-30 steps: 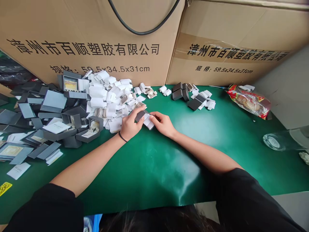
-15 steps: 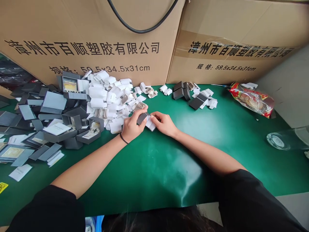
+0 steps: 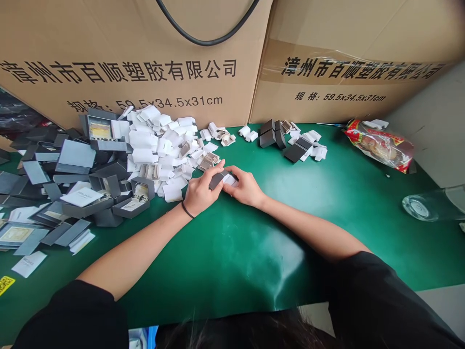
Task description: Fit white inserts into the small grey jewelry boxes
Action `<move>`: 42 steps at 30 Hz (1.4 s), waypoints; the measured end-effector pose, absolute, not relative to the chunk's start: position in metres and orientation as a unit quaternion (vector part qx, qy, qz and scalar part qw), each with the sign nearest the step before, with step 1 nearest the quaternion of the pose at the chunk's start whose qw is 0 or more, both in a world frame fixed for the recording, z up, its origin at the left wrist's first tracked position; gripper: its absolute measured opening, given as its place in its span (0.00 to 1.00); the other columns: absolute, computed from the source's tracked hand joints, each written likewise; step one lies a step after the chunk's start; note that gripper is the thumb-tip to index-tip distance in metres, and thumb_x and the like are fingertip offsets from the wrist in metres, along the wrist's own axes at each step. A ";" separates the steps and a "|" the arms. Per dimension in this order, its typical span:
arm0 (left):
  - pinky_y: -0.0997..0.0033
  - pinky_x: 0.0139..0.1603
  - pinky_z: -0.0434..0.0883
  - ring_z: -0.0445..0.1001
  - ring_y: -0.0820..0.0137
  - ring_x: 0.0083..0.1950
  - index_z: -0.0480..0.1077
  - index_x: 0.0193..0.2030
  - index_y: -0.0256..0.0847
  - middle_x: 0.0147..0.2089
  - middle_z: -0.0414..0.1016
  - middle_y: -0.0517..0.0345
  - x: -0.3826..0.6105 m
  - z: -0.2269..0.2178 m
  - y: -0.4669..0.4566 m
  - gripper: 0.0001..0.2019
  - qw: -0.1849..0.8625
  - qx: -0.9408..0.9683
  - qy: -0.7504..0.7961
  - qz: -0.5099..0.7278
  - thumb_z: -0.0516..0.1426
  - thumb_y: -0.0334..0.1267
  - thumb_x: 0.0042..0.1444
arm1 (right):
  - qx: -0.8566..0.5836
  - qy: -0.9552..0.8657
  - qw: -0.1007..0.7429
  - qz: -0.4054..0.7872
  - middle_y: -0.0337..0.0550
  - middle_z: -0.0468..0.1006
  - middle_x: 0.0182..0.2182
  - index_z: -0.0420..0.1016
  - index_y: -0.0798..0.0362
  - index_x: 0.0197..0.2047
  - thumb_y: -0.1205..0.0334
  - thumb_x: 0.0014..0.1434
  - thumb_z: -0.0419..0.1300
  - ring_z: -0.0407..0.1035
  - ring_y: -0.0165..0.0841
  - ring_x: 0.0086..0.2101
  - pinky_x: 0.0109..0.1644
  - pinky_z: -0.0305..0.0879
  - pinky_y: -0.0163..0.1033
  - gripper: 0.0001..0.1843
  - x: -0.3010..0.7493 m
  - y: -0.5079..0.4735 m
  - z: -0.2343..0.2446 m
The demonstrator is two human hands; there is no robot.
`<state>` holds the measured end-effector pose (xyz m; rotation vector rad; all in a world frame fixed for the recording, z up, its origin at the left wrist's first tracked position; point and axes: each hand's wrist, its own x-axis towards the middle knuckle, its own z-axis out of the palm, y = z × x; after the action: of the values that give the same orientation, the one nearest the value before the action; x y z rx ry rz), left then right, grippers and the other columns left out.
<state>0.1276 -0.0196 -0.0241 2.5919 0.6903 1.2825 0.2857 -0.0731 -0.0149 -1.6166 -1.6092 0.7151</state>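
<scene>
My left hand point(image 3: 201, 190) grips a small dark grey box point(image 3: 218, 179) over the green mat point(image 3: 232, 252), fingers curled round its left end. My right hand point(image 3: 245, 187) is closed on a white insert point(image 3: 230, 180) that sits against the box's right end, mostly hidden by the fingers. Both hands meet at the edge of a heap of white inserts point(image 3: 160, 143). A black band circles my left wrist.
A pile of grey boxes and lids point(image 3: 69, 169) lies at the left. Several dark boxes with white inserts point(image 3: 290, 143) stand at the back. Two large cardboard cartons point(image 3: 145, 58) wall the rear. A red snack packet point(image 3: 378, 144) and a clear glass point(image 3: 425, 207) are at the right.
My right hand has pushed the white insert leftward into the grey box; less white shows now. Both hands have closed in together. The camera shifted slightly.
</scene>
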 end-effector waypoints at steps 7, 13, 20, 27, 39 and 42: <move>0.72 0.47 0.75 0.75 0.67 0.53 0.63 0.53 0.42 0.55 0.74 0.53 0.129 -0.021 -0.018 0.15 0.110 0.846 0.285 0.437 0.53 0.34 0.58 | -0.587 -0.626 0.365 0.361 0.41 0.77 0.37 0.71 0.54 0.49 0.54 0.58 0.53 0.68 0.30 0.33 0.39 0.64 0.36 0.19 0.295 -0.067 -0.012; 0.71 0.49 0.75 0.76 0.67 0.52 0.64 0.52 0.41 0.54 0.75 0.54 0.132 -0.021 -0.017 0.14 0.112 0.833 0.309 0.445 0.53 0.34 0.58 | -0.626 -0.633 0.346 0.297 0.43 0.78 0.41 0.69 0.52 0.51 0.53 0.51 0.61 0.71 0.36 0.38 0.41 0.65 0.38 0.24 0.286 -0.070 -0.008; 0.71 0.48 0.75 0.76 0.68 0.52 0.66 0.53 0.40 0.54 0.75 0.53 0.134 -0.023 -0.019 0.14 0.106 0.842 0.299 0.437 0.53 0.34 0.59 | -0.654 -0.633 0.319 0.265 0.44 0.78 0.39 0.71 0.53 0.48 0.57 0.53 0.58 0.71 0.37 0.36 0.39 0.65 0.39 0.19 0.280 -0.069 -0.006; 0.71 0.49 0.74 0.77 0.68 0.50 0.67 0.53 0.42 0.52 0.76 0.56 0.135 -0.021 -0.019 0.15 0.092 0.850 0.299 0.425 0.52 0.35 0.60 | -0.643 -0.649 0.316 0.256 0.44 0.77 0.37 0.71 0.55 0.47 0.59 0.53 0.57 0.70 0.36 0.34 0.39 0.65 0.39 0.18 0.286 -0.065 -0.010; 0.68 0.53 0.73 0.75 0.68 0.52 0.66 0.51 0.40 0.51 0.77 0.52 0.135 -0.024 -0.011 0.13 0.176 0.814 0.317 0.454 0.52 0.36 0.59 | -0.583 -0.575 0.378 0.432 0.39 0.76 0.29 0.71 0.53 0.44 0.53 0.58 0.54 0.70 0.29 0.28 0.32 0.68 0.35 0.16 0.295 -0.059 -0.013; 0.68 0.54 0.72 0.75 0.68 0.53 0.67 0.52 0.40 0.52 0.76 0.52 0.134 -0.022 -0.011 0.14 0.178 0.824 0.303 0.444 0.52 0.37 0.60 | -0.557 -0.532 0.392 0.503 0.38 0.74 0.25 0.71 0.54 0.38 0.54 0.57 0.56 0.69 0.28 0.24 0.27 0.68 0.32 0.13 0.299 -0.056 -0.015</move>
<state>0.1342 -0.0111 -0.0221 2.3319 0.8580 1.2563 0.2989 -0.0558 -0.0152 -1.4145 -1.3496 1.2780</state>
